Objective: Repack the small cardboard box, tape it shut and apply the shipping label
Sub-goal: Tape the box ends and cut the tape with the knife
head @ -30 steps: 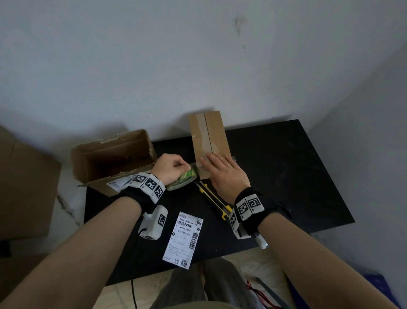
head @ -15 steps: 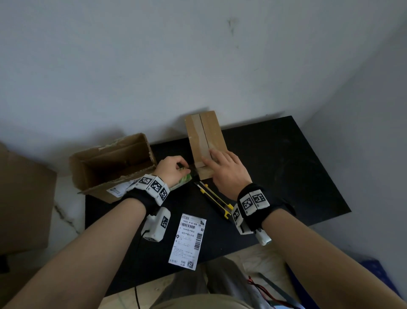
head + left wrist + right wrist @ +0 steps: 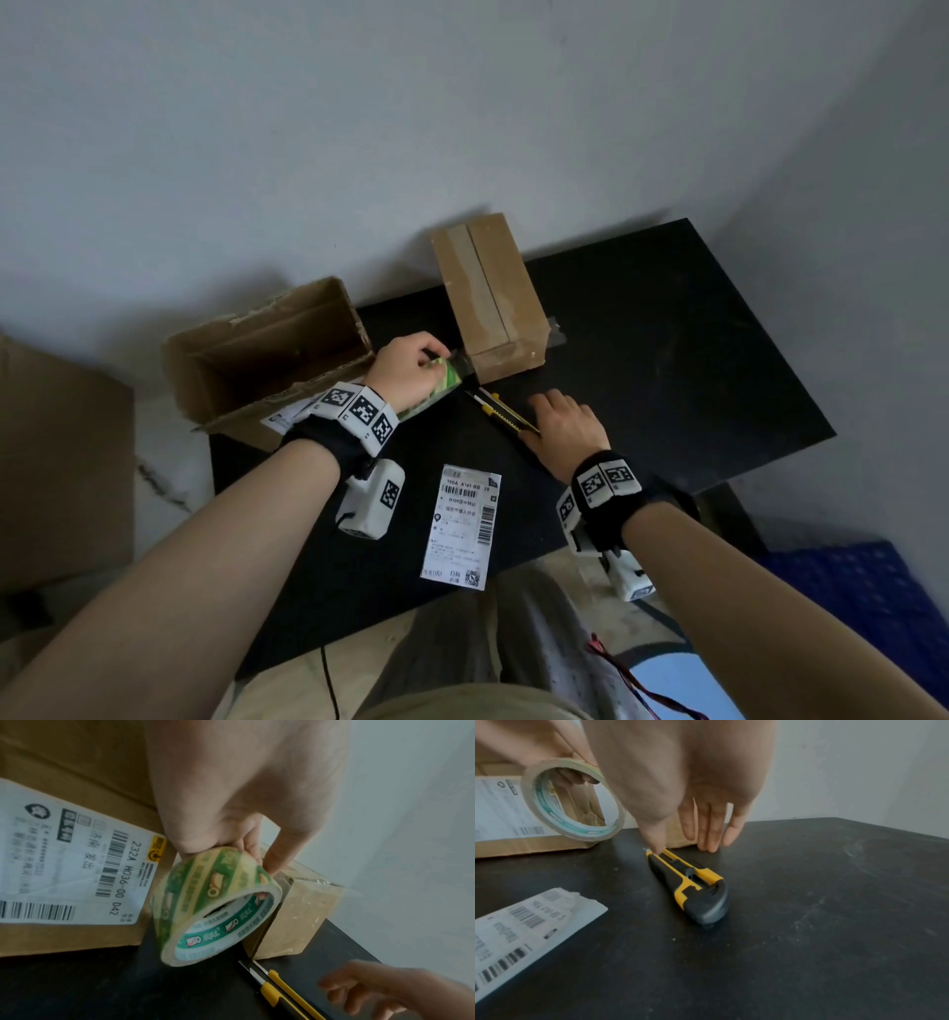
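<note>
The small cardboard box [image 3: 488, 298] stands closed on the black table [image 3: 667, 360], with a strip of clear tape along its top seam. My left hand [image 3: 436, 360] grips a green-printed tape roll [image 3: 218, 902] against the box's near end. Clear tape runs from the roll onto the box's top edge. My right hand [image 3: 552, 411] hovers with straight fingers over a yellow-and-black utility knife [image 3: 687, 882]. Its thumb [image 3: 654, 845] touches the knife's blade end. The shipping label [image 3: 462, 524] lies flat near the table's front edge.
A larger open cardboard box [image 3: 267, 360] with an old label [image 3: 64, 862] on its side stands at the table's left, beside my left wrist. A wall rises close behind the table. A flat sheet of cardboard [image 3: 61, 462] stands left of the table, and a blue crate [image 3: 847, 591] is low on the right.
My right hand came off the small box's top and drew back down to the knife. My left hand kept the roll at the box's near end.
</note>
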